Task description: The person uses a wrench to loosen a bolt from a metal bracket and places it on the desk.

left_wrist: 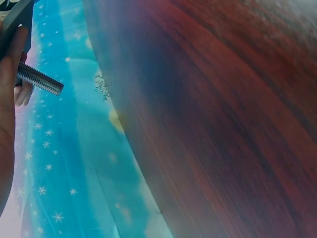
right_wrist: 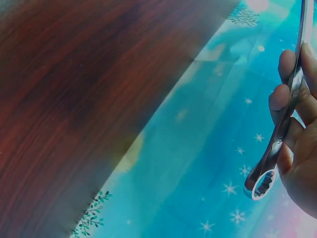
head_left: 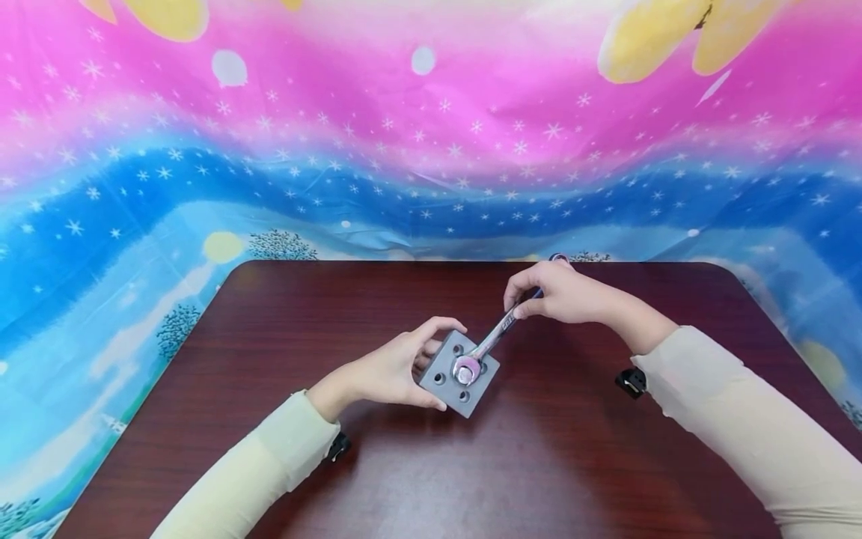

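My left hand [head_left: 393, 367] grips a square grey metal block [head_left: 450, 389] by its edges, thumb on the near side and fingers on the far side. Several holes pierce the block's face. A bolt [head_left: 465, 375] sits at its middle, and its threaded shank [left_wrist: 42, 80] sticks out of the back in the left wrist view. Around the bolt head lies one ring end of a chrome wrench [head_left: 497, 333]. My right hand [head_left: 562, 293] pinches the wrench's shaft toward the far end. In the right wrist view the other ring end [right_wrist: 264, 184] is free, below the fingers.
Block and wrench are held up over a dark brown wooden table [head_left: 303, 314]. Behind it hangs a pink and blue cloth [head_left: 404, 150] with snowflakes. A small black device [head_left: 631, 382] is at the right wrist, another [head_left: 339, 447] at the left.
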A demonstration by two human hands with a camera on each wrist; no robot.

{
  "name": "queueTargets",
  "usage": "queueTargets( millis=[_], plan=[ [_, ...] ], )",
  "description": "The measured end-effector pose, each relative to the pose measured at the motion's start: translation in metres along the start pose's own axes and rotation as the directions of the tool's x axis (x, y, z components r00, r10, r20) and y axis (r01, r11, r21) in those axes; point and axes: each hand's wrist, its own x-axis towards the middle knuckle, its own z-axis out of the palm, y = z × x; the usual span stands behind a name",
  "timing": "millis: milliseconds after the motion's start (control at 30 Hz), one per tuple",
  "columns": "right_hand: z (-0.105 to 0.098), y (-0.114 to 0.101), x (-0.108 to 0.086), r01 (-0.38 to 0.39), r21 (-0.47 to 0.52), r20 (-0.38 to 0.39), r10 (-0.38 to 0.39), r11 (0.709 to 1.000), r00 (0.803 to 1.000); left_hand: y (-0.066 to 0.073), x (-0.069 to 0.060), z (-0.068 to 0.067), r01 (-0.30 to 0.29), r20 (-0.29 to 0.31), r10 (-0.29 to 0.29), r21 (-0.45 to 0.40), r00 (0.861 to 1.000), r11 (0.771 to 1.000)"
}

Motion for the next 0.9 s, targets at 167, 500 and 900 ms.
queueTargets(
  millis=[167,500,900],
  plan=[
    [-0.007,-0.002,-0.004,0.021,0.007,0.0,-0.021,1.0,1.0,0.0,-0.002,-0.002,-0.022,-0.047,0.022,0.002,0.999,1.0],
    [-0.001,0.004,-0.031,-0.002,-0.003,-0.082,0.002,1.0,0.997,-0.002,-0.008,-0.003,0.008,-0.205,-0.013,-0.027,0.979,1.0],
    [0.014,0.011,-0.057,-0.005,0.037,-0.337,0.017,0.999,0.941,-0.002,-0.009,-0.006,-0.048,-0.434,0.03,-0.031,0.9,0.998]
  ],
)
